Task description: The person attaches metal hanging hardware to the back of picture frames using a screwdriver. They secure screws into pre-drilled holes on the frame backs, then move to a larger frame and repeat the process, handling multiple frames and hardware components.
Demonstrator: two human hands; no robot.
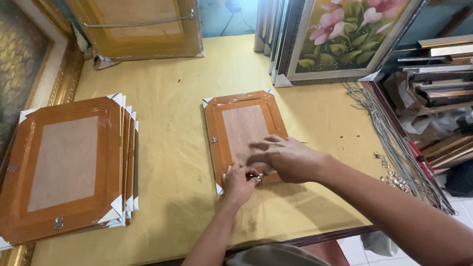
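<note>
This is a picture-framing workshop. A counter (170,77) covered in yellow cloth carries a stack of frames (68,167) lying face down with taped backs and cardboard corner guards. Framed paintings lean around it, among them a flower painting (349,27). Hanging wires (391,142), small metal hooks (392,176) and lengths of frame moulding (447,92) lie at the side.

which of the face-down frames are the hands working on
The single frame lying alone mid-table; both the left hand and right hand rest on its near edge. The stack of frames sits untouched.
</note>
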